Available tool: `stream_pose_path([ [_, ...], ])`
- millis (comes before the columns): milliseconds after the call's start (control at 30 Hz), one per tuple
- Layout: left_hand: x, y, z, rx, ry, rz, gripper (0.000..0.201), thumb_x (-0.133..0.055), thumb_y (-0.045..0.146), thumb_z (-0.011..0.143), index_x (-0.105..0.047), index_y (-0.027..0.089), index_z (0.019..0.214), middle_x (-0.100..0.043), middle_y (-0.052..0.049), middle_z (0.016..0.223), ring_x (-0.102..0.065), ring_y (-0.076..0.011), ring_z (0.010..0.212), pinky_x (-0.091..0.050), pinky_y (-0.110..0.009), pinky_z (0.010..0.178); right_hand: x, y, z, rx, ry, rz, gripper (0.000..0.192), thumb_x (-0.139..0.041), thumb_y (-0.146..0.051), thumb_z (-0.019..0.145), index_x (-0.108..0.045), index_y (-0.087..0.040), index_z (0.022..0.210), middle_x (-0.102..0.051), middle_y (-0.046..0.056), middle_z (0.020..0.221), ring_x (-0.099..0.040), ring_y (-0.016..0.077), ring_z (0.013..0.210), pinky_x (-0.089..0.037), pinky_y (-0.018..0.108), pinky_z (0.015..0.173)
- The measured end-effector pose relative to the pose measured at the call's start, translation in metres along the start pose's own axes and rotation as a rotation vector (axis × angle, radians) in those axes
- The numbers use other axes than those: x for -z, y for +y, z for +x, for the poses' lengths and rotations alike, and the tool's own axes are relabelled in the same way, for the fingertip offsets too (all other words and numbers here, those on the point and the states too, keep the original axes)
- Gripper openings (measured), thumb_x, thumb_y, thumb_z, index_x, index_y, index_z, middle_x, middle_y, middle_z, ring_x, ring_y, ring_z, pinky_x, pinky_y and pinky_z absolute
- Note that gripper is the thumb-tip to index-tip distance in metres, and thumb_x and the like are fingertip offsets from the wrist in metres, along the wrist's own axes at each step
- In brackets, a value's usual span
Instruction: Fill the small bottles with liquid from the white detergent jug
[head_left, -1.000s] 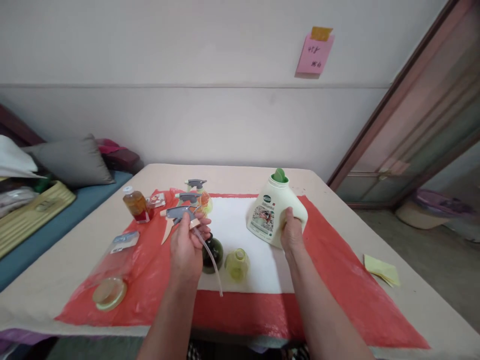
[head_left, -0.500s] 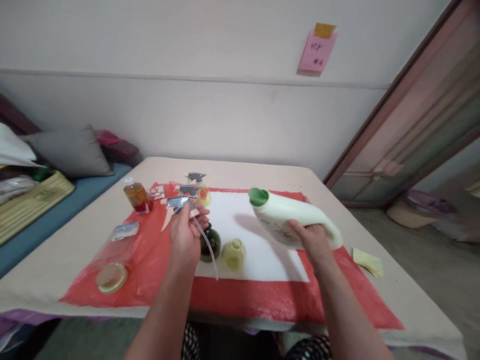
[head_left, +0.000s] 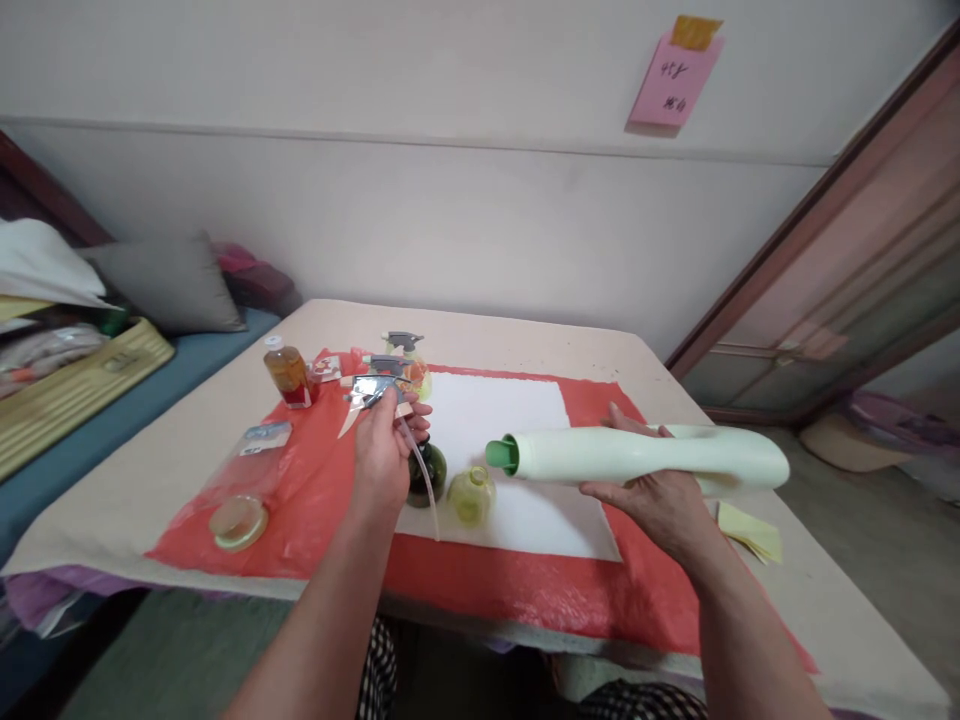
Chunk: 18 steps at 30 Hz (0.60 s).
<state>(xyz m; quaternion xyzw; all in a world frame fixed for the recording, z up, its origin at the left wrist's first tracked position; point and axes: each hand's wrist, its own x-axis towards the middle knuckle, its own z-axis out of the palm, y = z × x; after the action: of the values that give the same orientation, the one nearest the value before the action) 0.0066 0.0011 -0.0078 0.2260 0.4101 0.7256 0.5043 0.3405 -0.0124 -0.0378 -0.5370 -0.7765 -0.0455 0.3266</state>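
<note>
Pale jug [head_left: 637, 456] held sideways by right hand [head_left: 669, 505], left hand [head_left: 382, 440] clasping sprayer [head_left: 376, 388], bottle [head_left: 288, 374] of amber liquid [head_left: 285, 368]

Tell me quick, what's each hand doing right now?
Left hand: closed, holding a spray nozzle.
Right hand: closed, holding a pale jug tipped sideways.

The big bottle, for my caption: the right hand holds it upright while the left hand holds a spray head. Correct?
Not upright: the head view shows the right hand holding the big bottle nearly level. The left hand does hold a spray head.
</note>
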Motion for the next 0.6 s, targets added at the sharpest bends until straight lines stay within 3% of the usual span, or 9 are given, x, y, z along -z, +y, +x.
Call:
stream_pose_path([
  [100,0.0007,-0.0013,0.0007,0.002,-0.008,0.002,0.029,-0.065,0.044,0.092,-0.072,0.017,0.085,-0.072,-0.008,0.077,-0.061,-0.0123,0.060,-0.047,-0.023,0.059,-0.0003,-0.0018,-0.0008,0.047,-0.014,-0.027,0.088,-0.055,-0.081,0.085,-0.047,-0.028,0.155,-0.069,0.014,0.136,-0.059,0.0400,0.131,-0.038,0.062,0.116],
  [367,0.0002,-0.0011,0.0001,-0.010,-0.018,0.001,0.033,-0.068,0.047,0.090,-0.071,0.014,0.088,-0.072,-0.007,0.077,-0.061,-0.0115,0.059,-0.047,-0.024,0.059,-0.0030,0.0009,-0.0039,0.064,-0.002,-0.115,0.094,-0.062,-0.079,0.082,-0.044,-0.024,0.156,-0.063,0.018,0.144,-0.059,0.0426,0.131,-0.035,0.066,0.116],
  [600,-0.0008,-0.0003,0.0014,0.014,-0.020,0.014,0.032,-0.066,0.046,0.090,-0.069,0.014,0.087,-0.071,-0.007,0.076,-0.060,-0.0114,0.059,-0.046,-0.023,0.058,-0.0036,-0.0022,-0.0034,0.118,-0.007,-0.141,0.098,-0.054,-0.084,0.084,-0.038,-0.023,0.159,-0.064,0.019,0.142,-0.060,0.0412,0.130,-0.034,0.065,0.116],
])
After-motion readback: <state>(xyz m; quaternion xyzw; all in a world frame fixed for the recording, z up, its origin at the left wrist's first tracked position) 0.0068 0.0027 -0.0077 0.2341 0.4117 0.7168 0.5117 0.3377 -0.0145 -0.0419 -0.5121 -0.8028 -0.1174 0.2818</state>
